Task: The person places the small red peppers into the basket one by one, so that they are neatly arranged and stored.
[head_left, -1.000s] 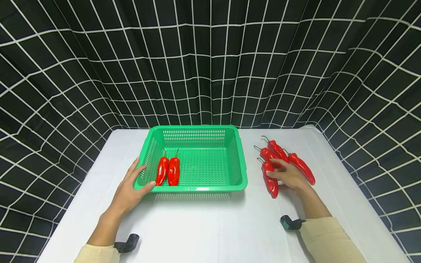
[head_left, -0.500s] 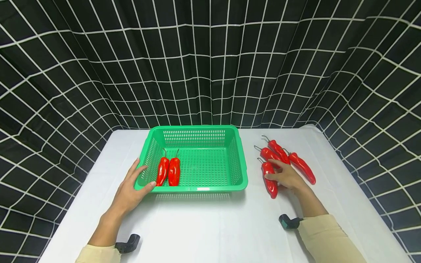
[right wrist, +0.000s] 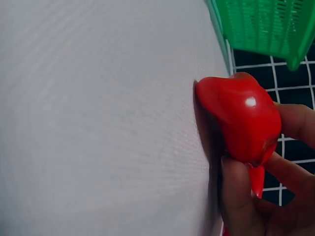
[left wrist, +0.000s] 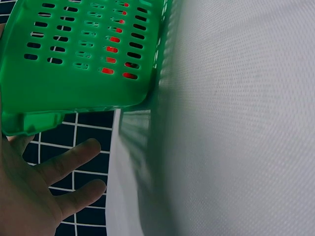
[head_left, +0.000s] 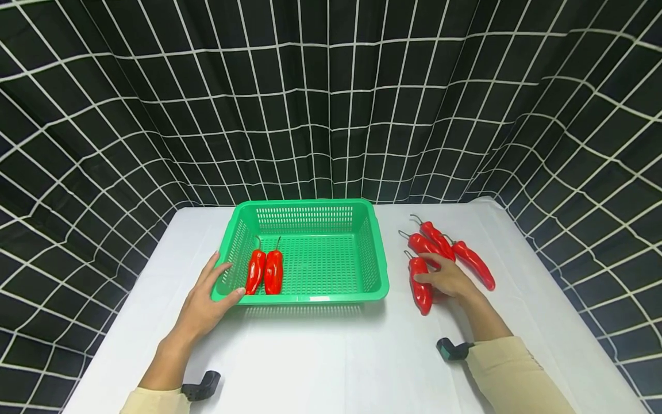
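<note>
My right hand (head_left: 451, 278) pinches a long red pepper (head_left: 422, 298) between thumb and fingers at the near left of a loose group. The right wrist view shows this pepper (right wrist: 241, 118) close up, its blunt end towards the camera and the thumb (right wrist: 237, 191) low against it. My left hand (head_left: 200, 306) rests spread at the near left corner of a green plastic basket (head_left: 310, 299). Its thumb touches the front rim, and two fingers stick out straight beside the basket wall (left wrist: 74, 93) in the left wrist view. Inside, two red peppers (head_left: 274, 272) lie side by side at the left.
More red peppers (head_left: 474, 264) lie beyond and right of my right hand, several stems pointing away. A white cloth (head_left: 320, 356) covers the table. Black curtains (head_left: 331, 115) with a white grid surround its back and sides. Each wrist wears a small black camera (head_left: 201, 386).
The pepper under my right hand has shifted slightly left, away from the other loose ones, and my right hand has moved left with it. My left hand stays at the basket corner.
</note>
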`<state>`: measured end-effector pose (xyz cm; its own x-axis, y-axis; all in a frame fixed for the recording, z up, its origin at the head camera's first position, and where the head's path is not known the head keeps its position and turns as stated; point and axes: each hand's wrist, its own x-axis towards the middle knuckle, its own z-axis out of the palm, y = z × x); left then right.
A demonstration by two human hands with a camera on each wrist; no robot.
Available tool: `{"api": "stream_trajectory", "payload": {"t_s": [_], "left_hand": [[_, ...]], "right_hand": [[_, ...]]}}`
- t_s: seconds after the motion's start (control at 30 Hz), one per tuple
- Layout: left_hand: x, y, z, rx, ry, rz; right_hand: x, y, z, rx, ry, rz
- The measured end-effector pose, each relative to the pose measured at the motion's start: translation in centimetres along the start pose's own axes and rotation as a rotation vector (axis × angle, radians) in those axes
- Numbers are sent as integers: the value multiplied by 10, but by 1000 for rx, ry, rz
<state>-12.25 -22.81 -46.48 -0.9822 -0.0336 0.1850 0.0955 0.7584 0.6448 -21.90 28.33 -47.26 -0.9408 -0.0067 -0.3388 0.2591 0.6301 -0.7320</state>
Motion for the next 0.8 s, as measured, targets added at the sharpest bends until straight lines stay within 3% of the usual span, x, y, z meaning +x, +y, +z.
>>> {"api": "stream_trajectory", "payload": {"t_s": [0.3,0.6,0.8], "left_hand": [[0,-2,1,2,5,8],[-1,1,0,1,2,0],[-1,4,-2,2,-5,-8]], "right_hand": [[-8,6,-4,227,-19,-3],[-26,2,-22,635,-86,-25],[-36,-7,-30,755,-102,-63]]}}
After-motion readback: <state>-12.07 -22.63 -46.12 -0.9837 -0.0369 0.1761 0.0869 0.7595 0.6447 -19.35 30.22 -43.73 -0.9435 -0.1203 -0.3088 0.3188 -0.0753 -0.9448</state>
